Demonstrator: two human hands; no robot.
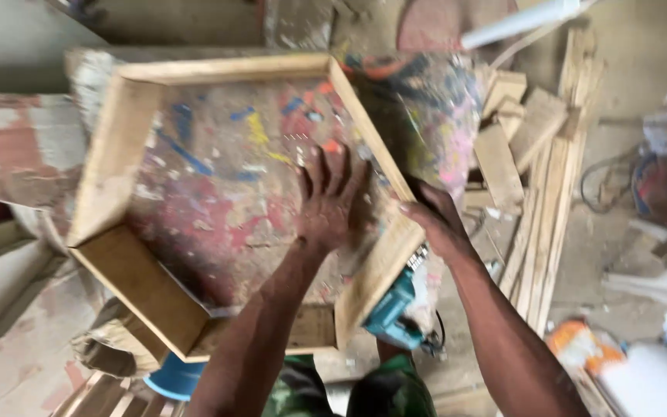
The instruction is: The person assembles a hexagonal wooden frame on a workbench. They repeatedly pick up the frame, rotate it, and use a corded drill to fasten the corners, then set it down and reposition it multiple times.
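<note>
I see a hexagonal wooden frame (129,286) lying flat on a paint-splattered worktop (218,185), filling the middle of the head view, a little left of and ahead of the body. Left hand (332,202) is open, palm down, fingers spread flat on the worktop inside the frame, close to its right rail. Right hand (435,220) is curled over that right rail from outside, near the frame's right-hand corner; fingers look wrapped on the wood, but how tight the grip is I can't tell. Both hands sit at the right rail, right hand touching it, left just beside it. Frame's long axis runs roughly upper left to lower right; the near corner hangs toward the person's lap. A teal power tool (395,309) sits just below the right rail, partly under it, close to the right forearm; contact with the frame is unclear. Open room: far and left sides of the worktop inside the frame are bare. To the right, a stack of wood offcuts and slats (538,177) lies near, over the worktop edge. Blue bucket (173,378) pokes out below the frame's near edge. Floor clutter far right is blurred.
</note>
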